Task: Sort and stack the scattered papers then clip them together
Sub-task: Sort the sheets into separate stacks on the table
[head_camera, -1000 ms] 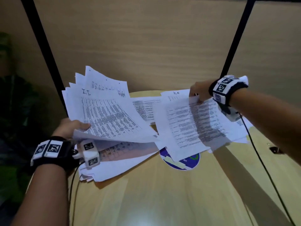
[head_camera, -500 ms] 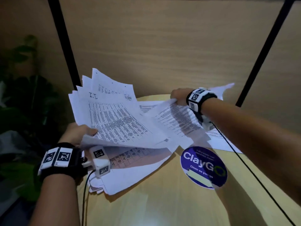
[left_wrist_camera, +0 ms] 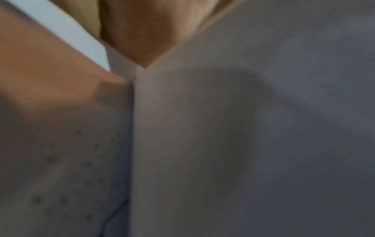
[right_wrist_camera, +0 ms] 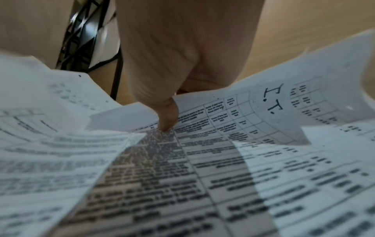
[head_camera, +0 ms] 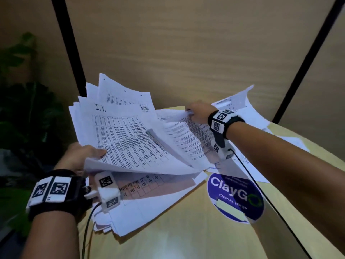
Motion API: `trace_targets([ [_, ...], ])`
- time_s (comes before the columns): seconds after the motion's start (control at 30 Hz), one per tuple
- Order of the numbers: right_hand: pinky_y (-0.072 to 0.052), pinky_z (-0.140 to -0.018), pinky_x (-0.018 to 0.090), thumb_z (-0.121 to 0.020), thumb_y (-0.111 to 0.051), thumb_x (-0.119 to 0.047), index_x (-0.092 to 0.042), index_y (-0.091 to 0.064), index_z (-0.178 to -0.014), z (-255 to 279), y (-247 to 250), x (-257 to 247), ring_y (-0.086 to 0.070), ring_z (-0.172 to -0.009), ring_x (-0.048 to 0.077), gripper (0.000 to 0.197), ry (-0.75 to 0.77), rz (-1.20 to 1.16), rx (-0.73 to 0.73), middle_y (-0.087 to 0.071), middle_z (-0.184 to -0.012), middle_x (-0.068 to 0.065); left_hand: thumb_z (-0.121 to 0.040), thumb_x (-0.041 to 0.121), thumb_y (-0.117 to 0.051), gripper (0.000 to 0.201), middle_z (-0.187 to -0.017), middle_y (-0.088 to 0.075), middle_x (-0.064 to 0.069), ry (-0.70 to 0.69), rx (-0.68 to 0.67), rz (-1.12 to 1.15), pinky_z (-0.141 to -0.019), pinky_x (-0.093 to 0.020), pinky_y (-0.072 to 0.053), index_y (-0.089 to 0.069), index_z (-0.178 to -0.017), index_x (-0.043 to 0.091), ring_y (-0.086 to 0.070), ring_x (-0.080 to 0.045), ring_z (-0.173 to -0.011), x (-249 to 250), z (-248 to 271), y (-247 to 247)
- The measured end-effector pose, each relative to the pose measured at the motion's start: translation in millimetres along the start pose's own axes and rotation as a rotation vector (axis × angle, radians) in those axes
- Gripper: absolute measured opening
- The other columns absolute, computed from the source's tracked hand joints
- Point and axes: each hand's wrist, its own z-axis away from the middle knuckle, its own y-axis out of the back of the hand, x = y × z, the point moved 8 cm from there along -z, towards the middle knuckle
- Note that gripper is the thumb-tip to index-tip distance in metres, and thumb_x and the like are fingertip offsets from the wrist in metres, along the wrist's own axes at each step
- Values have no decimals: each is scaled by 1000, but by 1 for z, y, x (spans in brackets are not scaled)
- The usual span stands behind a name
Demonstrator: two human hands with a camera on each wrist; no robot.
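Note:
My left hand [head_camera: 82, 156] grips a fanned stack of printed sheets [head_camera: 121, 135] at its near-left edge, thumb on top; the top sheet is marked "I.T." and lifts off the table. My right hand [head_camera: 197, 112] pinches the far edge of a printed sheet [head_camera: 186, 135] and holds it against the right side of that stack. In the right wrist view my thumb [right_wrist_camera: 166, 115] presses on this sheet [right_wrist_camera: 162, 168], with the "I.T." page [right_wrist_camera: 271, 102] beside it. The left wrist view shows only blurred paper [left_wrist_camera: 243, 144] close up. No clip is in view.
More loose sheets [head_camera: 240, 109] lie at the far right of the round wooden table [head_camera: 186, 236]. A blue "ClayGo" sticker [head_camera: 235, 197] sits on the tabletop. A wooden wall with black posts stands behind; a plant [head_camera: 24, 109] is at the left.
My right hand has carried its sheet leftward from the right-hand pile onto the stack in my left hand. The blue sticker is now uncovered. My left hand has kept its hold.

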Motion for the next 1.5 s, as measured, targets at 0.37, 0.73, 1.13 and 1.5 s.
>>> trace_targets([
  [0.37, -43, -75, 40, -92, -52, -15, -9, -53, -123, 119, 151, 107, -59, -101, 40, 31, -145, -127, 546, -65, -111, 23, -87, 4, -70, 12, -115, -65, -29, -60, -4, -120, -91, -46, -48, -69, -92, -7, -63, -41, -102, 11, 16, -3],
  [0.73, -35, -52, 24, -84, -61, -62, -17, -50, -68, 183, 219, 148, -42, -58, 14, 49, -251, -345, 403, -48, -65, -2, -89, -2, -64, 28, -119, -62, -30, -32, -31, -99, -81, -37, -39, -64, -114, -15, -54, -31, -79, 20, 32, -5],
  [1.13, -41, -70, 28, -94, -57, -22, 2, -67, -99, 133, -11, 136, -60, -84, 28, 26, -301, 179, -295, -67, -108, 17, -88, -1, -66, 19, -119, -62, -34, -11, -31, -96, -79, -38, -42, -67, -102, -14, -57, -33, -90, 14, 25, -5],
  [1.5, -46, -93, 38, -94, -61, -28, -3, -55, -128, 127, -11, 156, -55, -118, 36, 42, -338, -99, -37, -58, -130, 18, -87, 1, -68, 23, -109, -66, -18, -48, -158, 75, -77, -36, -48, -64, -110, -1, -63, -29, -89, 22, 27, -40],
])
